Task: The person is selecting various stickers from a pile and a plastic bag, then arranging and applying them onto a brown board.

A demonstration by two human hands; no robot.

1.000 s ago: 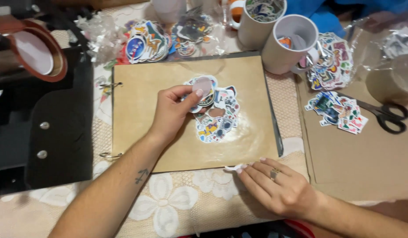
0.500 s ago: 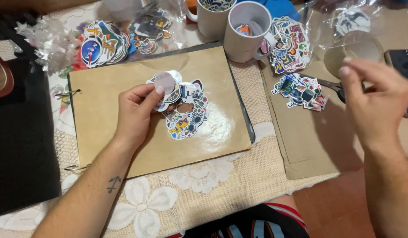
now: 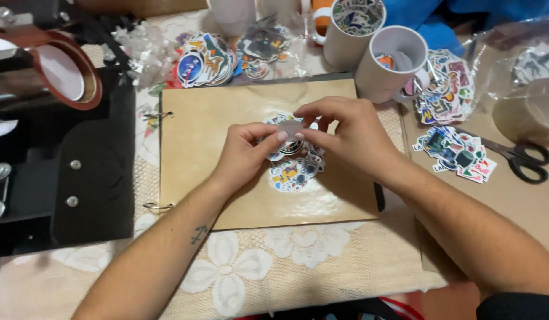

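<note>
An open ring-bound album with a tan page [image 3: 215,136] lies in front of me. A cluster of colourful stickers [image 3: 295,172] sits on the page's middle. My left hand [image 3: 245,154] and my right hand [image 3: 345,133] meet above that cluster. Between their fingertips they pinch one small pale sticker [image 3: 290,128]. The hands hide part of the cluster.
Two white mugs [image 3: 393,62] with stickers inside stand behind the album. Loose sticker piles [image 3: 206,59] lie at the back and on the right [image 3: 458,151]. Black scissors [image 3: 523,159] rest at the right. A black album cover [image 3: 79,172] and a round brown frame [image 3: 61,68] are at the left.
My right hand came in from the right side to the album's middle and joined the left hand on the small sticker. The view shifted.
</note>
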